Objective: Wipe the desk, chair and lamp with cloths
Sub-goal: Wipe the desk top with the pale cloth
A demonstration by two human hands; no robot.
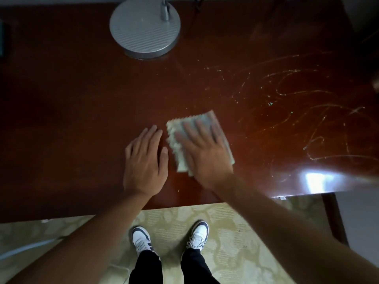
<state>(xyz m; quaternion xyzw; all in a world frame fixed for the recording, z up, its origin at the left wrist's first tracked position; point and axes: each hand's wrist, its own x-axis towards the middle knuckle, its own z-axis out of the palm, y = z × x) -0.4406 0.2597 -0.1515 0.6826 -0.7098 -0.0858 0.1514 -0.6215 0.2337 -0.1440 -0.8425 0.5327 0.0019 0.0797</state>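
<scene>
Looking down from the head camera, I see nearest to me two white and dark sneakers (pixel 141 240) and black trouser legs (pixel 146 267) on a pale patterned carpet (pixel 231 232). A thin light cable (pixel 26 248) lies on the carpet at the near left. A dark wooden leg (pixel 333 216) of the desk stands at the right.

Farther, the near edge of the dark red desk (pixel 71 119) crosses the view. My left hand (pixel 144 160) lies flat on the desk top, with the fingers straight and close together, and it holds nothing. Just beside it on the right, my right hand (pixel 202 148) presses flat on a pale folded cloth (pixel 207 119), with the fingers straight and a little spread. The cloth lies on the desk near the middle, and its zigzag edge is very near my left thumb; I cannot tell if they touch. The right hand looks a little blurred.

On the right part of the desk there are many pale curved streaks (pixel 307 111), and a bright reflection (pixel 315 179) shines near the right corner.

At the far side, the round grey lamp base (pixel 144 27) stands on the desk, with a short metal stem (pixel 165 10) on it. A dark object (pixel 3 39) sits at the far left edge; I cannot tell what it is.
</scene>
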